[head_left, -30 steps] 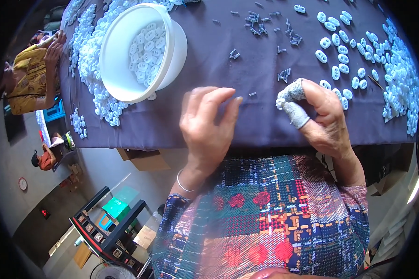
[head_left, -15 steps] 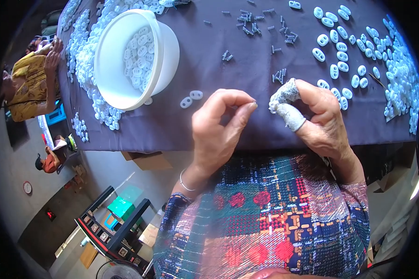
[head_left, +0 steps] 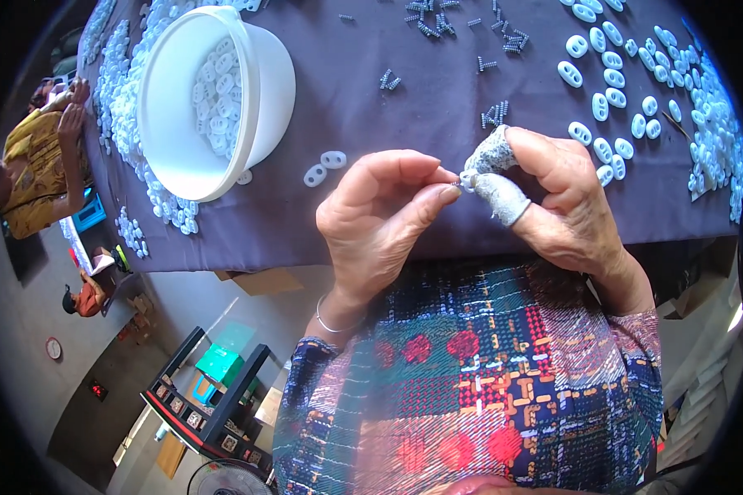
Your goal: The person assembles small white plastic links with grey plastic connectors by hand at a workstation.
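My left hand is closed in a pinch, thumb against forefinger, on what looks like a tiny dark coil spring, mostly covered by the fingertips. My right hand, with pale cloth sleeves on its thumb and forefinger, pinches a small whitish plastic piece. The two sets of fingertips nearly meet above the front of the cloth. Beyond my right hand lie white oval two-hole plastic pieces, several in loose rows. A small group of springs lies just past the right fingertips.
A white tub lies tilted at the left, with two-hole pieces inside. White pieces are heaped behind it and at the far right. More springs lie at the back of the dark tablecloth. Another person sits at the left.
My hands have come together: the left fingertips now almost touch the piece in my right hand. The view has shifted slightly, so the tub and springs appear higher and further left.
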